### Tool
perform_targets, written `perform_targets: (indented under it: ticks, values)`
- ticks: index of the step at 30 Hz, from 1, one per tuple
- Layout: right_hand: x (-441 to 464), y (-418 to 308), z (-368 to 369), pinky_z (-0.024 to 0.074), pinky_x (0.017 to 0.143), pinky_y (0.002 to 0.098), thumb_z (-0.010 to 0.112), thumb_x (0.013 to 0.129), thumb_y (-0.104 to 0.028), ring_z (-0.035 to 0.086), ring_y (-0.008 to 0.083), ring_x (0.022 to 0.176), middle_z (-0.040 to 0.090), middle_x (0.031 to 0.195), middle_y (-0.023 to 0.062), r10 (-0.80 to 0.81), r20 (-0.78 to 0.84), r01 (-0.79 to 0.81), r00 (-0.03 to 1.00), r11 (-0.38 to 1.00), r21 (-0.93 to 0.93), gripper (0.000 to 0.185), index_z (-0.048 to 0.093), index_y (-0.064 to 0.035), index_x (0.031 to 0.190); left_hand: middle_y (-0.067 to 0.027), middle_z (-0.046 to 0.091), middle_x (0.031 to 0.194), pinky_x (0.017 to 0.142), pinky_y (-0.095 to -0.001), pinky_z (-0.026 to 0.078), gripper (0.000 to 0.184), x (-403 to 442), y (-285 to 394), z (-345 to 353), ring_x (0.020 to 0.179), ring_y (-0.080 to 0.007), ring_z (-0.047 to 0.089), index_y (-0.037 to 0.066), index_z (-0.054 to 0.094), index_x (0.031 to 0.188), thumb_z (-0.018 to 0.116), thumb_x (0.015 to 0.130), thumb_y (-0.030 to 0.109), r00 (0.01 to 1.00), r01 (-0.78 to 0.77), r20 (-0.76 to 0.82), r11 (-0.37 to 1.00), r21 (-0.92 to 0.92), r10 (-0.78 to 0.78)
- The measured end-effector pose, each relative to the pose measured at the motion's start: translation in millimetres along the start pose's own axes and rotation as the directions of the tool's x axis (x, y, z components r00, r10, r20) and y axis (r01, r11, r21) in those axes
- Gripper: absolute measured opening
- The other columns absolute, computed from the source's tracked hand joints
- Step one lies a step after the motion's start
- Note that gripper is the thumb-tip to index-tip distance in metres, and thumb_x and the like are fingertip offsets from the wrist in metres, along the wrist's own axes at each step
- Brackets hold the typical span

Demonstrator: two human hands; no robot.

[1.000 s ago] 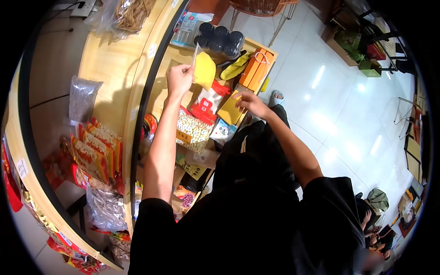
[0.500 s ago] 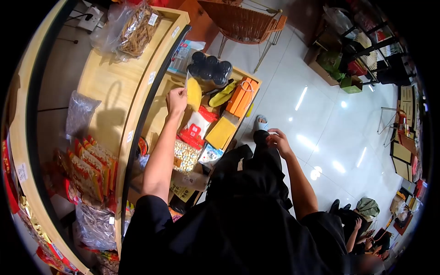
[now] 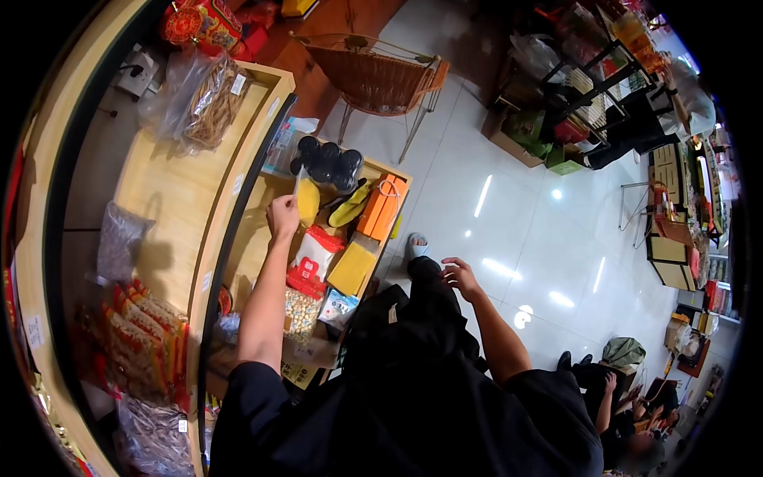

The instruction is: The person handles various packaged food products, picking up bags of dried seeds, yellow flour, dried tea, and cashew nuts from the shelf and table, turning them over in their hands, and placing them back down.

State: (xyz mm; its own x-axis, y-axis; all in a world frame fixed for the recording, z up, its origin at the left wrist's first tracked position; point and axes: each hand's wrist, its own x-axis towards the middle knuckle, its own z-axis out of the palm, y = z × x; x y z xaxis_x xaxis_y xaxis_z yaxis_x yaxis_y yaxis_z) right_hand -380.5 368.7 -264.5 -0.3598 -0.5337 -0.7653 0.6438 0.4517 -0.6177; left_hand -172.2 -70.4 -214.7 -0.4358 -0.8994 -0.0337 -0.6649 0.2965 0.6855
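Yellow-filled transparent packet [image 3: 308,204] is at your left hand [image 3: 281,216], just to the right of your curled fingers, which pinch it by its near-left edge. Its long axis runs roughly away from you, with a pale see-through corner pointing to the far side. It is over the lower wooden shelf [image 3: 256,208]; you cannot tell from this angle whether its bottom edge touches anything.

Your left hand is by far the nearer one. Your right hand [image 3: 462,280] is well apart from the packet, to the right and nearer your body, above the tiled floor [image 3: 517,230] beside your dark trouser leg. It holds nothing visible, and its fingers are loosely spread.

Just beyond the packet stands a pack of black-topped bottles [image 3: 330,164]. To its right lie a yellow elongated item [image 3: 349,204], too small to identify, and then an orange box [image 3: 380,208] with a white cord. On your side of the packet is a red-and-white bag [image 3: 311,261], with a flat yellow package [image 3: 352,269] at its right. Nearer still are a blue-and-white packet [image 3: 338,308] and a bag of mixed pale pieces [image 3: 302,313].
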Motion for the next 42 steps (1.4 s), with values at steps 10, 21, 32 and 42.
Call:
perform_targets:
  ticks: [10,21,32,42]
  values:
    - [-4,6,-23,0.0505,0.061,0.0328,0.05,0.085,-0.012,0.061,0.0217,0.068,0.059,0.081,0.0091,0.063,-0.039,-0.064,0.997,0.998,-0.028,0.028,0.053,-0.0086,0.113,-0.0178,0.066,0.09,0.074,-0.0422,0.049,0.019,-13,6,13,0.085,-0.0365,0.064,0.005,0.07,0.094,0.061,0.085,0.018,0.998,-0.07,0.003,0.996,0.048,0.069]
    - [-3,30,-26,0.0489,0.059,0.0306,0.051,0.086,-0.016,0.058,0.0173,0.065,0.059,0.078,0.007,0.141,-0.101,-0.144,0.985,0.989,-0.019,0.028,0.054,-0.0091,0.112,-0.0194,0.066,0.085,0.072,-0.0423,0.049,0.017,-21,3,17,0.081,-0.0375,0.063,0.003,0.069,0.091,0.062,0.083,0.016,0.974,-0.149,0.186,0.986,0.081,0.131]
    - [-5,41,-38,0.0502,0.063,0.0332,0.049,0.087,-0.02,0.059,0.0202,0.071,0.06,0.083,0.0092,0.156,-0.116,-0.16,0.981,0.987,-0.019,0.029,0.051,-0.0076,0.113,-0.0197,0.065,0.081,0.068,-0.0434,0.049,0.015,-33,0,36,0.077,-0.0384,0.062,0.002,0.069,0.085,0.061,0.082,0.015,0.988,-0.116,0.116,0.989,0.088,0.106]
    - [4,41,-25,0.047,0.06,0.0299,0.05,0.086,-0.02,0.056,0.0177,0.067,0.058,0.081,0.008,0.149,-0.099,-0.152,0.984,0.988,-0.028,0.028,0.053,-0.0081,0.111,-0.016,0.067,0.085,0.07,-0.0436,0.05,0.017,-22,4,27,0.081,-0.0378,0.063,0.011,0.07,0.085,0.061,0.081,0.024,0.978,-0.001,0.202,0.973,0.229,-0.047]
